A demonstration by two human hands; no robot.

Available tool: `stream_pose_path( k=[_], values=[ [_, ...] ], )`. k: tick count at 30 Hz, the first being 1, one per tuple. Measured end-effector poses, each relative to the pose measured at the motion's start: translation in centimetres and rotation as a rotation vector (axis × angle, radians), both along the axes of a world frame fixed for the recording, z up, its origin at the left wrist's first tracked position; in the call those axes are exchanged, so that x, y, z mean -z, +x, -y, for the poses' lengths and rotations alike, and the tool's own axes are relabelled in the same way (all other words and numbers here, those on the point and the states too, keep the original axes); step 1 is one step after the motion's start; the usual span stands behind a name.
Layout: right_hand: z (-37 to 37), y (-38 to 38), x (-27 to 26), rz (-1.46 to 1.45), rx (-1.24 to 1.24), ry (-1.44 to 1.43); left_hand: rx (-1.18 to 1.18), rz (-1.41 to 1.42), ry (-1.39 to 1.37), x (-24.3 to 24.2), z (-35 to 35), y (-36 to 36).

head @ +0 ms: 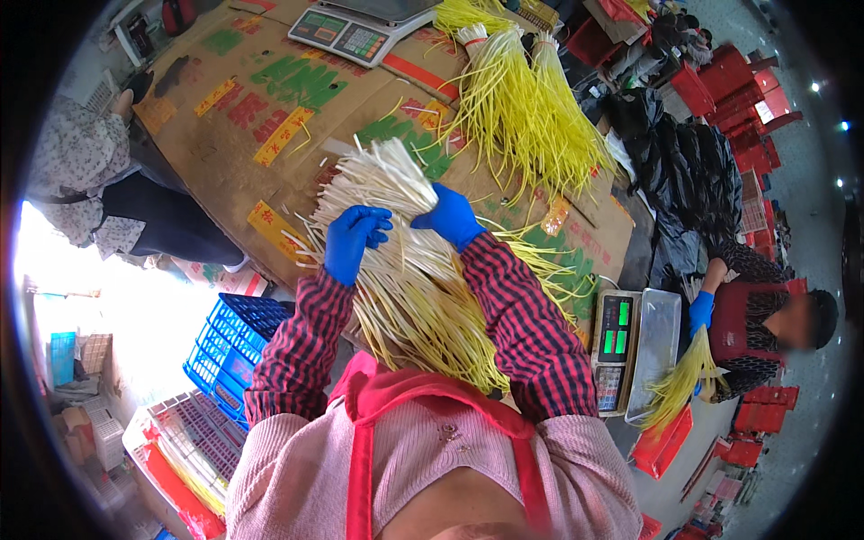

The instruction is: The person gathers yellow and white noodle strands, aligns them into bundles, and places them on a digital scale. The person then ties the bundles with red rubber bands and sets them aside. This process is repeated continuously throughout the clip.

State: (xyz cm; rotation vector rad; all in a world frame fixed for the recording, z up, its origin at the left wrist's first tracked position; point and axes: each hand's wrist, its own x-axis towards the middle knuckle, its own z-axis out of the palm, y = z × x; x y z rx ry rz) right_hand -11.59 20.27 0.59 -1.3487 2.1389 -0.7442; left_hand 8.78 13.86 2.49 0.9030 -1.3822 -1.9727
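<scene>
A large heap of garlic chives point(432, 310), white at one end and yellow at the other, lies on the cardboard-covered table point(223, 162) before me. My right hand point(451, 217), in a blue glove, grips a bunch of the white stems at the heap's upper part. Just left of it, my left hand point(354, 236), also gloved in blue, is raised over the stems with its fingers curled; whether a stem is between them I cannot tell. Tied yellow bundles point(533, 115) lie farther back on the right. Loose stems are scattered around the heap.
One digital scale point(364, 34) stands at the table's far edge, another point(615, 351) at right. A co-worker point(736, 331) holds yellow stems beside it; another person point(88, 169) is at left. A blue plastic crate point(233, 351) stands left of me, black plastic bags point(675, 148) at right.
</scene>
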Motion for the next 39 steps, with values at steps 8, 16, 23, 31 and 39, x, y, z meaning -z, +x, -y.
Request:
stream_pose_path(
  k=[8, 16, 23, 31, 39],
  values=[
    [-3.4, -1.1, -3.1, 0.518, 0.058, -0.374, 0.143, -0.149, 0.19, -2.7, -0.1, -2.9],
    [-3.9, 0.7, -2.0, 0.183, 0.082, -0.353, -0.008, -0.061, -0.139, -0.9, -1.3, -8.0],
    [-4.9, -1.8, -2.5, 0.523, 0.187, -0.495, -0.498, -0.294, -0.496, -4.6, -0.7, -3.8],
    [-8.1, -2.8, -6.0, 0.677, 0.256, -0.66, -0.009, 0.276, -1.39, 1.2, -4.4, -11.0],
    [-21.6, -8.5, -18.0, 0.712, 0.336, -1.388, 0.254, 0.64, -1.448, 6.2, -3.6, -11.9]
  ],
)
